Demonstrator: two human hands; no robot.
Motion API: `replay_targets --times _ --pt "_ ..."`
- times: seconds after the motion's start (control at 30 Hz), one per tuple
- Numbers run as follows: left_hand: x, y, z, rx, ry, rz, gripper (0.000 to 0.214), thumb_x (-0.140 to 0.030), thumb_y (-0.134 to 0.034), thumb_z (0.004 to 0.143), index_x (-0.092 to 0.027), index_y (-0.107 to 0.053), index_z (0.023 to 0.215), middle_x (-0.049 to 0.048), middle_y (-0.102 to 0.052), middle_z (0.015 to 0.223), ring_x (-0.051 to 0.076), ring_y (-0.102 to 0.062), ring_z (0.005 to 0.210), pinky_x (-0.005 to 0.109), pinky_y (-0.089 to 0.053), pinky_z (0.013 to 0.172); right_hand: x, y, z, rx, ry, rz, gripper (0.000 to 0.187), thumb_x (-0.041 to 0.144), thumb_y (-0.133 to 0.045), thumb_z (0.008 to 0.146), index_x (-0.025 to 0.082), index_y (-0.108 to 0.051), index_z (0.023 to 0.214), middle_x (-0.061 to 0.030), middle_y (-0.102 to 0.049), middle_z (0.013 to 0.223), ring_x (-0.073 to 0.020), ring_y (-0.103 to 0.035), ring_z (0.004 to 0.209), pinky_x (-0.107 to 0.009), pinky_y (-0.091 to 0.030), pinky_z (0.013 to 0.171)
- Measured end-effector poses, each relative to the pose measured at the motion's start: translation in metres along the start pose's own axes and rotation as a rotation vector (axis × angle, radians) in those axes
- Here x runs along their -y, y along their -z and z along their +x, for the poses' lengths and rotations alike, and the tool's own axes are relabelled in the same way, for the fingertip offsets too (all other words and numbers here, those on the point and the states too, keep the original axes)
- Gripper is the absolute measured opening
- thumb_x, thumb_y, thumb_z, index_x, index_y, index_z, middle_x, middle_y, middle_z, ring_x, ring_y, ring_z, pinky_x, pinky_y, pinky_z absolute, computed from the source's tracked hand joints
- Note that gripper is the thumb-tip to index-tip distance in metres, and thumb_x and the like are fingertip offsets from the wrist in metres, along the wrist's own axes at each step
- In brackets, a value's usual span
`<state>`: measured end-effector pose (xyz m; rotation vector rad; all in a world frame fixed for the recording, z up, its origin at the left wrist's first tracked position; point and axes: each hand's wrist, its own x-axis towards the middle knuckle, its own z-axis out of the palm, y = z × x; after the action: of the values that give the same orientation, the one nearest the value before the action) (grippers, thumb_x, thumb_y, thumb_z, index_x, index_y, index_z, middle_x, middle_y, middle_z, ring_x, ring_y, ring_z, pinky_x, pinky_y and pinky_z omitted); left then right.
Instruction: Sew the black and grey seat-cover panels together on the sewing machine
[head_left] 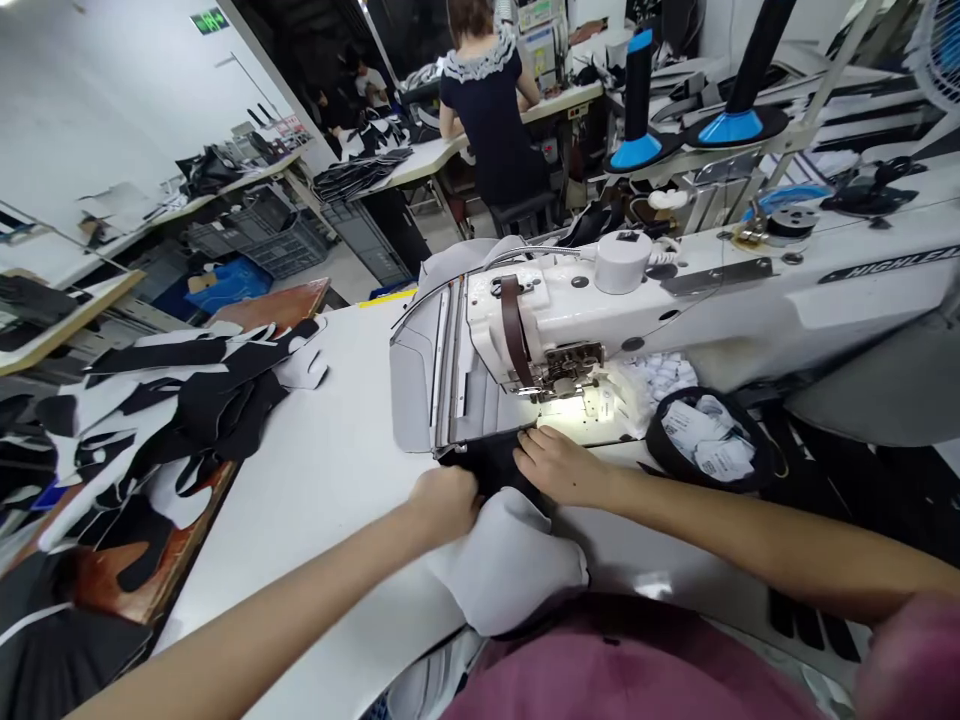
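A grey and black fabric cover (517, 570) hangs over the front edge of the white sewing table, and its black part (491, 458) runs up toward the needle area of a white sewing machine (555, 315). My left hand (448, 500) is closed in a fist on the black fabric, left of the needle. With bent fingers, my right hand (559, 465) pinches the fabric's edge just in front of the lit needle plate (570, 408). More grey padded panel (412, 390) lies flat beneath and behind the machine head.
Black and white cut pieces (187, 400) are heaped on a brown board at left. A black round holder (709, 440) with white labels sits right of the needle. Thread cones (637, 100) stand behind the machine. A person (487, 110) sits working at another table.
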<state>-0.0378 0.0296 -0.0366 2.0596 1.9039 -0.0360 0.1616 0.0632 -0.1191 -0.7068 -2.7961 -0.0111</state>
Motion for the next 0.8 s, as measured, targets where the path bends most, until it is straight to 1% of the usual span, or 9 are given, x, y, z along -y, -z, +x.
replay_targets --times 0.03,0.07,0.13,0.2,0.27,0.4,0.5,0.63,0.8 --pt "-0.011 -0.003 0.009 -0.002 -0.128 0.112 0.014 -0.016 -0.055 0.079 -0.012 -0.066 0.071 0.0072 -0.065 0.073 0.017 -0.061 0.065 0.026 -0.047 0.062 0.004 -0.001 0.001 -0.002 -0.026 -0.016 0.036 0.007 -0.034 0.09 0.0 -0.06 0.113 -0.0258 -0.062 0.111 -0.0296 -0.055 0.1 -0.045 -0.039 0.091" --pt "-0.021 -0.004 0.018 -0.031 -0.256 0.238 0.017 -0.014 -0.05 0.084 -0.013 -0.067 0.086 0.0111 -0.067 0.09 0.02 -0.063 0.078 0.029 -0.048 0.068 0.008 -0.001 0.002 0.0 -0.051 -0.024 0.036 0.01 -0.036 0.089 -0.002 -0.058 0.115 -0.0263 -0.062 0.111 -0.0311 -0.054 0.102 -0.048 -0.037 0.095" --pt "-0.035 -0.005 0.038 -0.128 -0.462 0.45 0.027 -0.013 -0.041 0.091 -0.014 -0.063 0.107 0.0143 -0.061 0.113 0.025 -0.058 0.098 0.036 -0.048 0.08 0.014 0.0 0.0 0.017 -0.098 -0.013 0.04 0.014 -0.042 0.086 -0.005 -0.055 0.119 -0.0281 -0.06 0.113 -0.0346 -0.052 0.108 -0.053 -0.03 0.102" --pt "-0.036 -0.005 0.057 -0.148 -0.571 0.544 0.027 -0.018 -0.041 0.094 -0.016 -0.062 0.112 0.0126 -0.059 0.115 0.026 -0.054 0.104 0.038 -0.046 0.084 0.013 0.004 -0.006 0.046 -0.122 0.033 0.044 0.018 -0.048 0.081 -0.005 -0.056 0.119 -0.0294 -0.058 0.117 -0.0363 -0.05 0.113 -0.054 -0.027 0.106" --pt "-0.028 -0.004 0.071 -0.103 -0.64 0.567 0.026 -0.022 -0.042 0.096 -0.019 -0.062 0.112 0.0099 -0.06 0.109 0.025 -0.053 0.101 0.036 -0.046 0.079 0.007 0.012 -0.014 0.081 -0.111 0.091 0.04 0.019 -0.05 0.079 -0.001 -0.061 0.112 -0.027 -0.058 0.119 -0.0345 -0.05 0.116 -0.05 -0.026 0.108" --pt "-0.016 -0.002 0.082 -0.036 -0.692 0.548 0.032 -0.021 -0.039 0.097 -0.026 -0.06 0.121 0.0064 -0.06 0.104 0.022 -0.053 0.094 0.029 -0.042 0.064 -0.01 0.03 -0.025 0.151 -0.026 0.156 0.029 0.022 -0.049 0.081 0.008 -0.067 0.097 -0.0198 -0.064 0.108 -0.0296 -0.053 0.114 -0.048 -0.027 0.109" --pt "-0.021 -0.002 0.081 0.013 -0.659 0.545 0.03 -0.02 -0.042 0.096 -0.029 -0.062 0.118 0.005 -0.061 0.097 0.021 -0.054 0.089 0.028 -0.038 0.059 -0.014 0.036 -0.022 0.192 -0.026 0.137 0.028 0.023 -0.05 0.08 0.008 -0.068 0.095 -0.0197 -0.065 0.101 -0.0304 -0.055 0.11 -0.05 -0.029 0.107" --pt "-0.033 -0.006 0.084 0.024 -0.553 0.53 0.023 -0.019 -0.047 0.093 -0.024 -0.066 0.107 0.0055 -0.061 0.088 0.021 -0.056 0.083 0.029 -0.039 0.059 -0.012 0.032 -0.017 0.183 -0.073 0.121 0.037 0.026 -0.054 0.076 0.004 -0.067 0.103 -0.0253 -0.061 0.116 -0.0332 -0.052 0.115 -0.05 -0.031 0.106" --pt "-0.044 -0.009 0.088 0.039 -0.502 0.51 0.021 -0.016 -0.045 0.094 -0.018 -0.066 0.095 0.0078 -0.063 0.089 0.021 -0.06 0.083 0.031 -0.045 0.065 -0.012 0.022 -0.018 0.157 -0.102 0.121 0.05 0.022 -0.054 0.075 -0.005 -0.06 0.117 -0.0299 -0.053 0.13 -0.0362 -0.046 0.125 -0.047 -0.03 0.108"
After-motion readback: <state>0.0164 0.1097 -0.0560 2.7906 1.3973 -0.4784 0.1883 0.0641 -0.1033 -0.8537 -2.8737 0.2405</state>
